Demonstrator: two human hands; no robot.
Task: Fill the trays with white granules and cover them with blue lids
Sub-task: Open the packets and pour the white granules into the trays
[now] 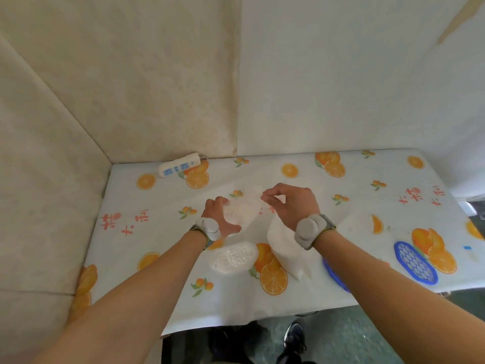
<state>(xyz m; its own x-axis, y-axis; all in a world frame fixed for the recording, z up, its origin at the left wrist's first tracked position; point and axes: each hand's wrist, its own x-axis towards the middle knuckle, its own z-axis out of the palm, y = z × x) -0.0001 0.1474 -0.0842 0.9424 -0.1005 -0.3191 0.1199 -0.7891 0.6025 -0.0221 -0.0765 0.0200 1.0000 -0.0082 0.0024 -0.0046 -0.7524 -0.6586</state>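
A clear oval tray [242,212] holding white granules sits at the middle of the table. My left hand [219,218] grips its near left side, thumb along the near rim. My right hand [288,203] hovers over the tray's far right end with fingertips pinched together; whether they hold granules I cannot tell. A second tray [233,257] filled with white granules lies nearer to me. A white bag [284,248] of granules stands right of it, under my right wrist. One blue honeycomb lid [416,262] lies at the right; another blue lid [334,277] shows partly behind my right forearm.
The table [328,290] wears a white cloth printed with oranges. A white power strip [179,164] lies at the back left corner by the wall. Walls close the left and back sides. The table's front edge runs just below the lids, with shoes on the floor beneath.
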